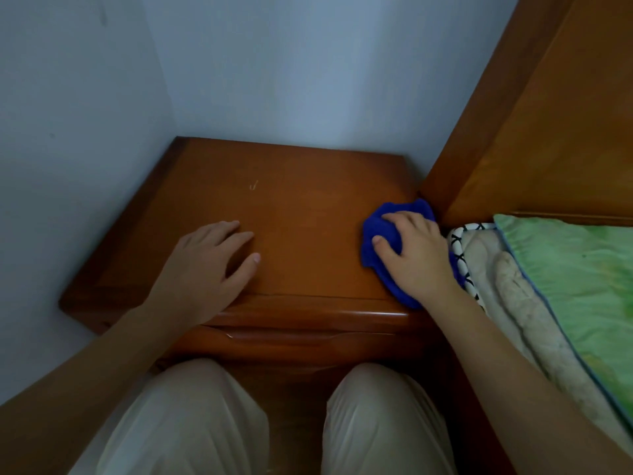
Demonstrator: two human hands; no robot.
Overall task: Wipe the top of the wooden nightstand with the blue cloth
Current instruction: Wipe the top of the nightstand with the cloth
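1. The nightstand point(301, 207) is standing in a corner. Its back and left side are lying against the wall point(274, 63), and its right side is sitting just beside the headboard point(534, 132).
2. The cloth point(375, 222) is lying bunched on the nightstand top, at the right edge toward the front. Its far end is touching the base of the headboard and its near end is reaching the front edge.
3. The right hand point(418, 255) is lying on the cloth and gripping it. The fingers are curling over the wad and the thumb is pressing into its left side. Blue folds are showing beyond the fingertips, beside the thumb and under the wrist.
4. The left hand point(209, 265) is resting palm down on the bare wood, on the left half of the top near the front edge. Its fingers are lying nearly straight and slightly spread, holding nothing, and the thumb is pointing toward the cloth.
5. The two hands are lying well apart, with bare wood between them.
6. A pale scratch point(253, 185) is showing on the top, beyond the left hand, toward the middle.
7. A drawer point(301, 341) is showing below the front edge of the top.
8. The person's knees, in pale trousers point(191, 423), are pointing at the drawer.
9. On the right, a green sheet point(575, 269) is covering the bed. A pale mattress point(513, 296) and a black and white patterned fabric point(460, 258) are showing between the sheet and the nightstand.
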